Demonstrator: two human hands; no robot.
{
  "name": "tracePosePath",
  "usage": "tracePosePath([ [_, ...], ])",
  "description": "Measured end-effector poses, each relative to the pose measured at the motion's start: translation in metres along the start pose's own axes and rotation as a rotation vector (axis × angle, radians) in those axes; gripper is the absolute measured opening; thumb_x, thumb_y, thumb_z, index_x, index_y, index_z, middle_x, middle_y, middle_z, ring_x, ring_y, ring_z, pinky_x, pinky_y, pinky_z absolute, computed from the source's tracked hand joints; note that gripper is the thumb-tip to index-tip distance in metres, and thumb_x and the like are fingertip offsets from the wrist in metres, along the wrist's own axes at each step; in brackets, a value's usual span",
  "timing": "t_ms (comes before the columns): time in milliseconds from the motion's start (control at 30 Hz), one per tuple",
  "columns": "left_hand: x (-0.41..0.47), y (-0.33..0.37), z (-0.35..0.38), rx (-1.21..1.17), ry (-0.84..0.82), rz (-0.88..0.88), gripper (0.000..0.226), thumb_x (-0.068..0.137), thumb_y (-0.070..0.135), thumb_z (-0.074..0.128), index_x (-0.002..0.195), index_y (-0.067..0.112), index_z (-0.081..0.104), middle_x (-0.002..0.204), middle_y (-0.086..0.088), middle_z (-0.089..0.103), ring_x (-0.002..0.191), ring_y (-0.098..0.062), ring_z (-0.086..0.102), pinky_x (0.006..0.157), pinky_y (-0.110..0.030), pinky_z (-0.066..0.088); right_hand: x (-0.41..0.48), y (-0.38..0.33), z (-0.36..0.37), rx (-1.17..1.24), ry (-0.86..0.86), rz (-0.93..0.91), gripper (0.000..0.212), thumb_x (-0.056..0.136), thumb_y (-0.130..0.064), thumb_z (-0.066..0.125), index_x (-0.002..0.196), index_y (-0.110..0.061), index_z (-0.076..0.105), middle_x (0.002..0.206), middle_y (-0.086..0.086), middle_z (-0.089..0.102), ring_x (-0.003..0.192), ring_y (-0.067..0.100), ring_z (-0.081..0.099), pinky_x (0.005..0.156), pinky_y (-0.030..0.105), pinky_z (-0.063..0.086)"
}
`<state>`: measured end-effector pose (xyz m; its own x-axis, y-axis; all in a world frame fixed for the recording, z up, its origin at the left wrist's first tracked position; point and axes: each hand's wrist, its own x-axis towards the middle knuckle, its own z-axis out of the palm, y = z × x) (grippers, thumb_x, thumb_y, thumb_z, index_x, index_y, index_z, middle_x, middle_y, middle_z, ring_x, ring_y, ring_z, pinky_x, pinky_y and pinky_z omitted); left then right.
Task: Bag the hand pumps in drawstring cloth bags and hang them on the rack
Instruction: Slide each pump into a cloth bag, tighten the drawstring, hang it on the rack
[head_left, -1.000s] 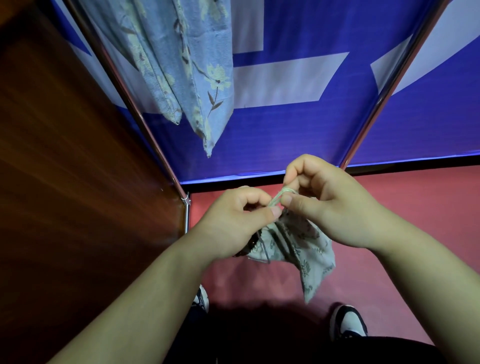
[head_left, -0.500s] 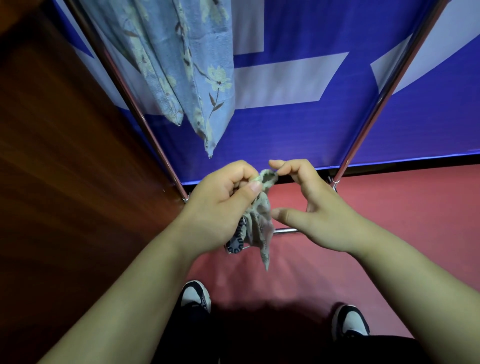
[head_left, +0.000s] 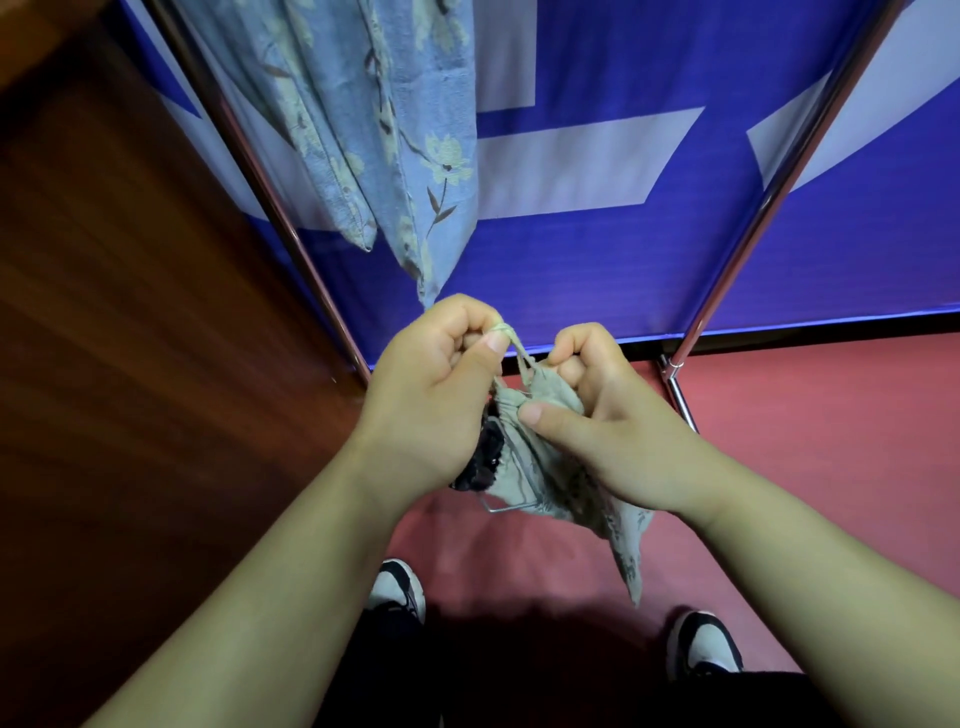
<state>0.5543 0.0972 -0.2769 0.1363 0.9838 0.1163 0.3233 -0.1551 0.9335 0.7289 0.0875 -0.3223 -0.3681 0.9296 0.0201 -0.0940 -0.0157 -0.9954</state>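
Bag mid-closing, hanging not yet done

The left hand (head_left: 431, 395) pinches the pale drawstring cord (head_left: 514, 345) between thumb and curled fingers. The right hand (head_left: 613, 431) grips the gathered neck of the grey-beige patterned cloth bag (head_left: 550, 467), which droops below both hands' fingers. A dark hand pump (head_left: 485, 457) shows at the mouth under the left fingers — seemingly not fully enclosed. The chrome tube rack (head_left: 737, 249) stands beyond the fingertips.
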Motion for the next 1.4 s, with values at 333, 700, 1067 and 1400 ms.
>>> tracePosePath([
  [333,0.003,0.009,-0.002,-0.226,0.127,-0.062,0.016,0.099,0.015,0.054,0.086,0.02,0.062,0.066,-0.001,0.058,0.06,-0.019,0.051,0.058,-0.033,0.045,-0.005,-0.013,0.001,-0.139,0.04,-0.095,0.024,0.091,-0.018,0.065,0.103,-0.025,0.046,0.083,0.009,0.063,0.064,0.034,0.051,0.061,0.05,0.042],
  [700,0.007,0.105,-0.024,0.097,0.069,0.138,0.023,0.094,0.011,0.069,0.079,0.027,0.069,0.066,0.013,0.065,0.061,0.0,0.056,0.065,-0.017,0.043,-0.013,-0.124,0.009,0.01,0.269,-0.22,0.019,0.094,0.004,0.061,0.094,-0.015,0.057,0.072,0.008,0.063,0.071,0.018,0.064,0.065,0.021,0.05],
  [1067,0.07,0.247,-0.081,0.384,0.18,0.255,0.022,0.095,0.021,0.07,0.074,0.028,0.067,0.076,-0.009,0.071,0.065,-0.021,0.06,0.065,-0.038,0.051,0.036,-0.274,0.003,-0.319,0.407,-0.436,0.016,0.089,0.002,0.064,0.088,-0.011,0.073,0.064,-0.002,0.07,0.059,0.011,0.063,0.061,0.021,0.051],
  [1400,0.151,0.318,-0.11,0.52,0.297,0.352,0.016,0.095,0.024,0.068,0.079,0.026,0.068,0.08,0.006,0.07,0.079,-0.016,0.064,0.072,-0.029,0.048,0.114,-0.354,-0.009,-0.502,0.637,-0.574,0.015,0.083,-0.014,0.067,0.082,-0.028,0.071,0.071,-0.009,0.071,0.069,0.01,0.066,0.071,0.028,0.052],
])
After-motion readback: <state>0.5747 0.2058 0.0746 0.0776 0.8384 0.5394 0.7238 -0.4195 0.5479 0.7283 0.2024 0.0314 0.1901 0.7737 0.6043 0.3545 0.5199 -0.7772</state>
